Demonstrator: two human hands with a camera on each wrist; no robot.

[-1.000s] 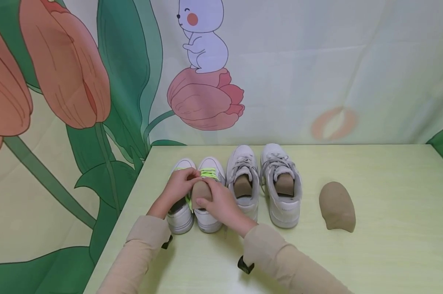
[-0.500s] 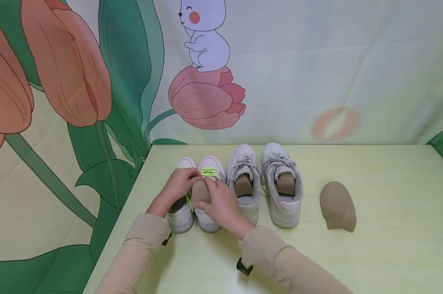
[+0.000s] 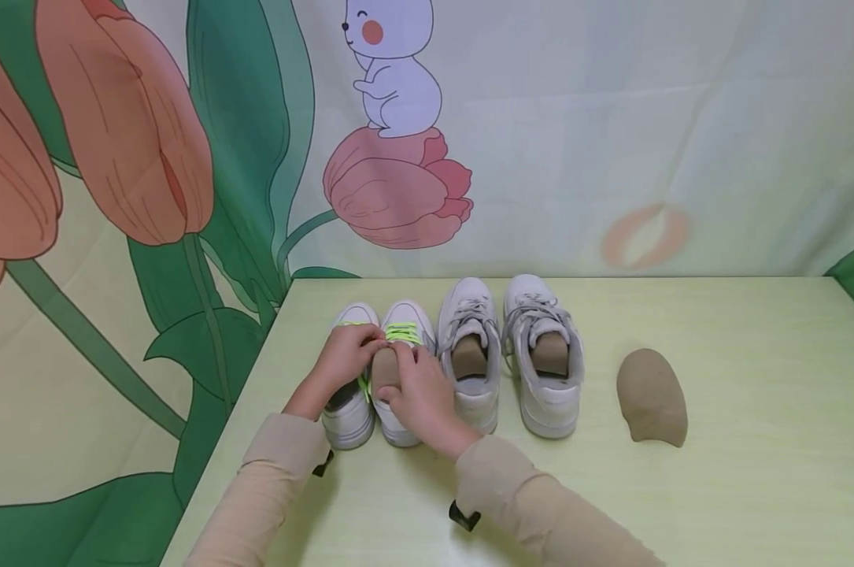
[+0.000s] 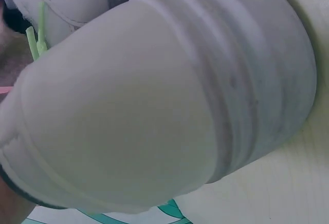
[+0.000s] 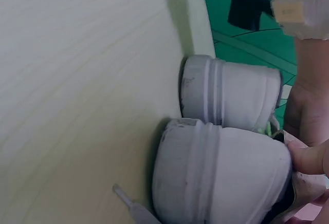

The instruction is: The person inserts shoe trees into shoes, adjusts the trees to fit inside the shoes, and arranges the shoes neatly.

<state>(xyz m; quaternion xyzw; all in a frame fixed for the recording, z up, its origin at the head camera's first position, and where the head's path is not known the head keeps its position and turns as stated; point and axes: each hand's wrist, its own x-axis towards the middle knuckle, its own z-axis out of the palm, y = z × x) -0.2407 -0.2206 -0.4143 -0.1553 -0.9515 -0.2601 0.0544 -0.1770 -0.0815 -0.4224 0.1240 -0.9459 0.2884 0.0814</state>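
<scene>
Two white sneakers with neon-green laces stand side by side, the left sneaker [image 3: 349, 433] and the right sneaker [image 3: 396, 431]. My right hand [image 3: 427, 398] grips a brown moulded shoe insert [image 3: 384, 370] at the opening of the right sneaker. In the right wrist view its thumb [image 5: 307, 158] presses on the insert [image 5: 303, 185], just past the heel collar. My left hand [image 3: 343, 356] reaches over the left sneaker, its fingertips pinching at the right sneaker's tongue beside the insert's rounded end. A white sneaker heel [image 4: 118, 106] fills the left wrist view and hides most of that hand.
To the right stand two larger white sneakers with grey laces, a nearer one [image 3: 478, 409] and a farther one [image 3: 550, 409], each with a brown insert inside. Another brown insert [image 3: 652, 398] lies on the pale table [image 3: 767, 472]. A printed curtain [image 3: 540, 157] hangs behind.
My right hand and forearm have shifted slightly left, and its fingers have moved further over the insert. The left hand stays almost still at the tongue.
</scene>
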